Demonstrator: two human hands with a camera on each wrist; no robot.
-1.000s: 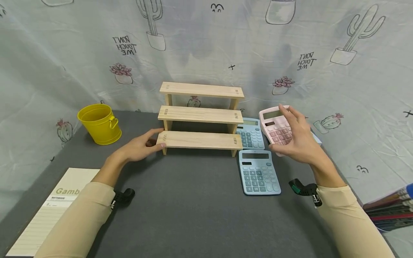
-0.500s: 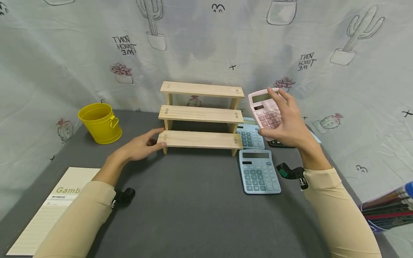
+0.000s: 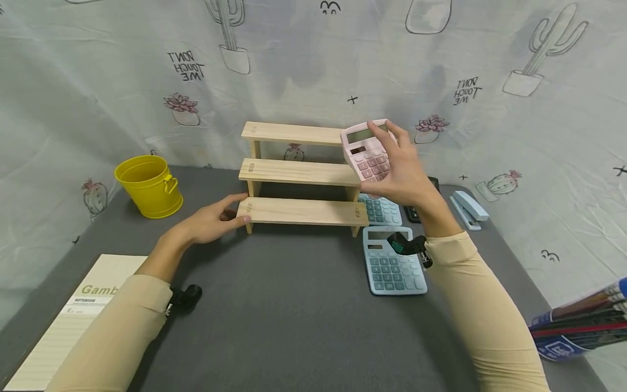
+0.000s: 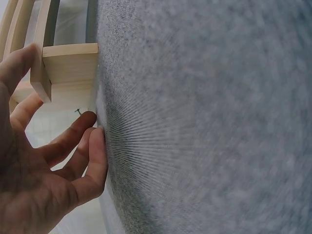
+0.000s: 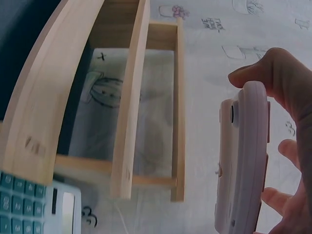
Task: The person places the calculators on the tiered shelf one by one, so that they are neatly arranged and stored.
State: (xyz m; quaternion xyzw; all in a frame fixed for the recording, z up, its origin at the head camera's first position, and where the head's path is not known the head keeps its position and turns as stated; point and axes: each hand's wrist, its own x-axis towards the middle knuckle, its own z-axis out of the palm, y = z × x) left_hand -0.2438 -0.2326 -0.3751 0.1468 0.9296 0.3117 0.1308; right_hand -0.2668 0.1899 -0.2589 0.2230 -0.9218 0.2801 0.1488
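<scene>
A three-tier wooden step shelf point(image 3: 303, 211) stands against the patterned backdrop. My left hand point(image 3: 213, 220) holds the left end of its lowest board, thumb in front and index finger behind. In the left wrist view, thumb and index finger touch the board's end point(image 4: 43, 85), the other fingers bent near the grey surface. My right hand point(image 3: 406, 171) grips a pink calculator point(image 3: 364, 155) by its opposite edges, raised before the shelf's right end. In the right wrist view the calculator point(image 5: 241, 161) shows edge-on, apart from the shelf.
Two blue calculators, one in front point(image 3: 394, 272) and one behind point(image 3: 379, 211), lie right of the shelf. A black calculator point(image 3: 412, 214) is partly hidden by the right arm. Around them are a blue stapler point(image 3: 469, 209), pencil holder point(image 3: 560, 345), yellow bucket point(image 3: 149, 188) and notebook point(image 3: 73, 321).
My right hand has carried the pink calculator up and left from the right side to the shelf's right end, uncovering the stapler. My left hand has stayed at the shelf.
</scene>
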